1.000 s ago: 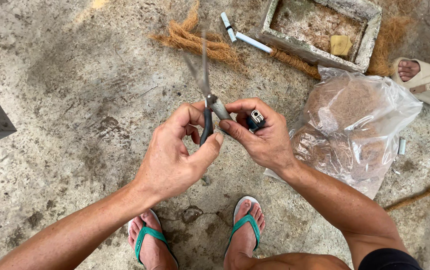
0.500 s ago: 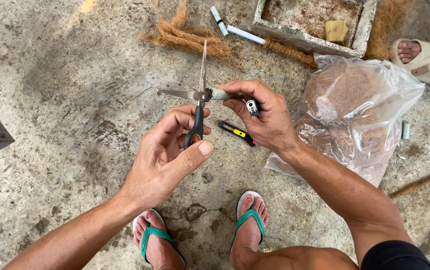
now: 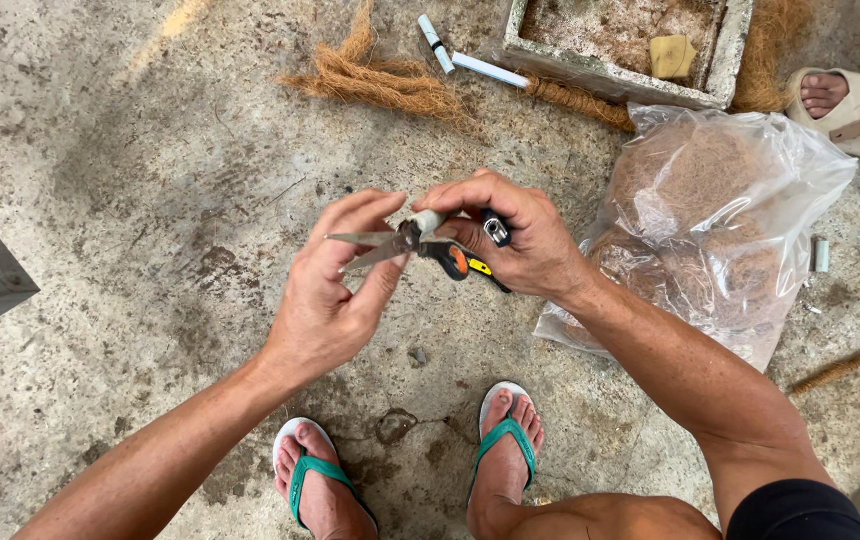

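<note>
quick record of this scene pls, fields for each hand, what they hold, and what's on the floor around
left hand: fingers on the blades of the scissors
right hand: grips the scissors' handle end
scissors: held level above the concrete floor, blades pointing left
plastic bag: clear, full of brown fibre, right of the hands
fibre bundle: loose on the floor, top centre
concrete trough: top right
</note>
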